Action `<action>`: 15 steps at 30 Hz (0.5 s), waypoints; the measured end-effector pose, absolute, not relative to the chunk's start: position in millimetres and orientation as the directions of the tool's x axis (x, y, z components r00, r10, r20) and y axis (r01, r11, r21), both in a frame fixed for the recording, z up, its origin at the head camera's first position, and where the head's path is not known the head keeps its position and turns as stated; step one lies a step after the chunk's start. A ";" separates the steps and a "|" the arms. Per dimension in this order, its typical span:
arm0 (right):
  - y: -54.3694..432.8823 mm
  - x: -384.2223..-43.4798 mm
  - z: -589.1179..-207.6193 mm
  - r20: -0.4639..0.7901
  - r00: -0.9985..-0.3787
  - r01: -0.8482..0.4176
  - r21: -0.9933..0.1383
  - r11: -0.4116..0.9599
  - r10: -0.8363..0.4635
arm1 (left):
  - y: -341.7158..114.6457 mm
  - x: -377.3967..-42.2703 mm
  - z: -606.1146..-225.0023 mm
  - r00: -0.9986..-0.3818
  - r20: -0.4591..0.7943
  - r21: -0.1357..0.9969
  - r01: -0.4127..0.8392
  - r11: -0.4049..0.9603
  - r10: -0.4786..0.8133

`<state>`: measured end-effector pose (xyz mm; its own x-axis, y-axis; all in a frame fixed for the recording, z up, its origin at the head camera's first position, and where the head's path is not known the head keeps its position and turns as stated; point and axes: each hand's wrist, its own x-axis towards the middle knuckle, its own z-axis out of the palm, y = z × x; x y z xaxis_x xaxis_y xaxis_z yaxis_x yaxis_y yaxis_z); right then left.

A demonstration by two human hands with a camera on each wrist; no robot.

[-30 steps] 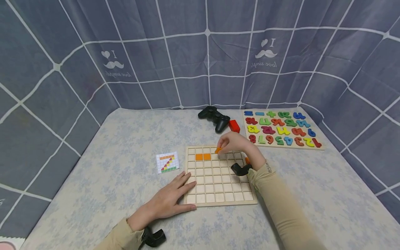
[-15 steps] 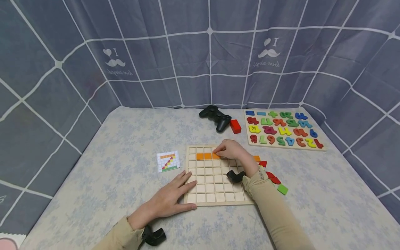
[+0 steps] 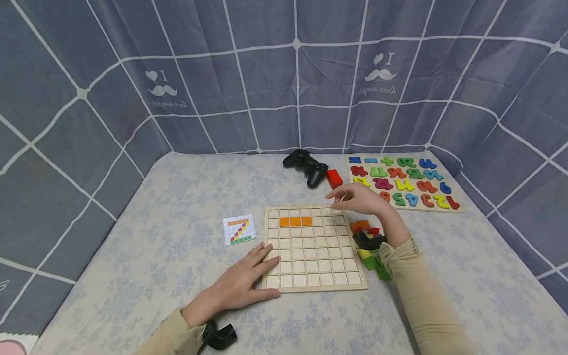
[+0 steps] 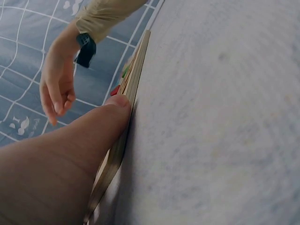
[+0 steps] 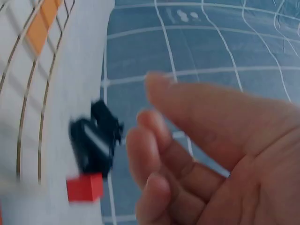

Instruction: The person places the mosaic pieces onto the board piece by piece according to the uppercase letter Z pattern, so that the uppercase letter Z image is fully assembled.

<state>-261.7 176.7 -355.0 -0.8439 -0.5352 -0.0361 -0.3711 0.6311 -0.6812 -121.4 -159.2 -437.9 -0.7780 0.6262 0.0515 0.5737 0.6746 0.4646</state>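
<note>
A wooden grid board (image 3: 318,289) lies on the table with three orange square tiles (image 3: 295,222) side by side in its second row. My left hand (image 3: 241,278) rests at the board's left edge, fingers spread and straight over the rim; in the left wrist view its thumb (image 4: 110,115) lies against the board's side. Above the board's far right corner hovers my right hand (image 3: 361,199), its fingers loosely bent with nothing between them, as the right wrist view also shows. Loose orange, red, yellow and green tiles (image 3: 369,264) lie right of the board, partly hidden by the right wrist's black camera.
A small pattern card (image 3: 239,230) lies left of the board. Behind the board are a black game controller (image 3: 306,167) and a red block (image 3: 334,178). A colourful number puzzle (image 3: 404,182) stands at the back right. A checked curtain (image 3: 266,74) surrounds the table.
My right hand has set a third orange tile beside the other two, let go of it, and moved right and away from it. My left hand has stayed on the board's edge.
</note>
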 end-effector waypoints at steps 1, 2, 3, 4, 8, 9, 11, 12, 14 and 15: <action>184.3 -260.8 -353.0 -0.041 -0.846 -0.360 -0.690 0.628 -0.531 | -159.3 -121.3 -437.8 -0.778 0.052 0.467 0.573 0.673 0.626; 191.9 -260.1 -352.4 -0.048 -0.848 -0.347 -0.703 0.621 -0.528 | -159.3 -121.2 -437.8 -0.778 0.052 0.467 0.573 0.673 0.626; 199.5 -259.9 -353.1 -0.054 -0.852 -0.334 -0.709 0.621 -0.520 | -159.3 -121.2 -437.7 -0.778 0.052 0.468 0.573 0.673 0.626; 206.6 -259.7 -354.4 -0.064 -0.857 -0.317 -0.716 0.622 -0.511 | -159.3 -121.2 -437.8 -0.778 0.053 0.468 0.573 0.673 0.626; 229.9 -258.5 -364.7 -0.089 -0.873 -0.265 -0.740 0.618 -0.480 | -159.0 -121.1 -438.5 -0.778 0.058 0.463 0.576 0.674 0.625; 234.6 -258.0 -368.0 -0.094 -0.875 -0.252 -0.749 0.613 -0.475 | -158.8 -121.2 -438.8 -0.778 0.058 0.463 0.576 0.674 0.625; 243.1 -257.3 -375.7 -0.102 -0.877 -0.229 -0.770 0.596 -0.469 | -158.3 -121.2 -439.1 -0.777 0.057 0.466 0.576 0.672 0.626; 246.7 -257.2 -379.7 -0.106 -0.878 -0.218 -0.780 0.587 -0.466 | -158.1 -121.4 -439.3 -0.777 0.056 0.467 0.575 0.671 0.627; 252.4 -257.1 -387.5 -0.113 -0.879 -0.195 -0.801 0.566 -0.463 | -157.9 -121.4 -439.4 -0.776 0.054 0.471 0.575 0.669 0.629; 254.9 -257.1 -390.9 -0.114 -0.880 -0.187 -0.810 0.555 -0.462 | -157.9 -121.4 -439.5 -0.775 0.053 0.472 0.575 0.668 0.630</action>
